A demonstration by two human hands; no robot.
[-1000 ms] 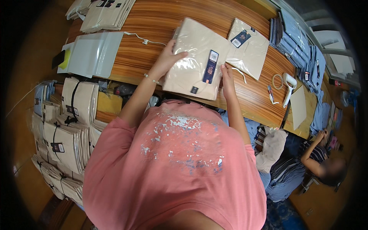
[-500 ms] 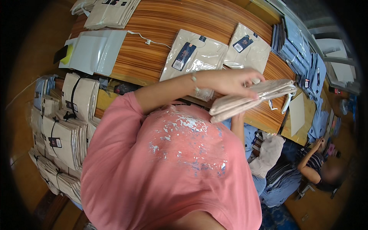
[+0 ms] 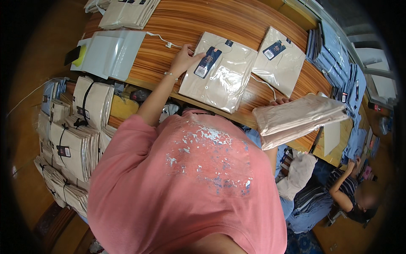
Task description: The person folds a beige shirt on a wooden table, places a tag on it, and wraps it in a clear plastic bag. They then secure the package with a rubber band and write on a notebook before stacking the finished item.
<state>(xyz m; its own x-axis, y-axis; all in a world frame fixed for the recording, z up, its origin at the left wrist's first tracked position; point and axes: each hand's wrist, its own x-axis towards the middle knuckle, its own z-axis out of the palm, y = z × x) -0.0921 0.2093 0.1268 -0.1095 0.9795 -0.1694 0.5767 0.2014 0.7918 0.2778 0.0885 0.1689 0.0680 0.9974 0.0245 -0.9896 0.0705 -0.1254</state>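
Over the table's near right edge, my right hand (image 3: 281,101) supports a few folded beige shirts in clear plastic (image 3: 302,116). Only its fingertips show above the bundle; the palm is hidden underneath. My left hand (image 3: 185,60) is at the left side of a pile of beige packaged shirts (image 3: 230,61), thumb on the plastic near the dark blue hang tag (image 3: 207,62), other fingers curled at the edge. To its right lies another beige packaged shirt (image 3: 279,63) with a dark tag. A white cord (image 3: 265,84) runs between the two.
Clear plastic sleeves (image 3: 114,53) lie at the table's left, a beige shirt pile (image 3: 129,15) behind them. Blue packaged shirts (image 3: 332,51) are stacked at the far right. Tied beige bundles (image 3: 69,146) stand at lower left. Another person (image 3: 344,186) sits at lower right.
My left hand has left the shirt bundle and moved left to the edge of the packaged pile. The bundle has come nearer and swung slightly right, now on my right hand alone.
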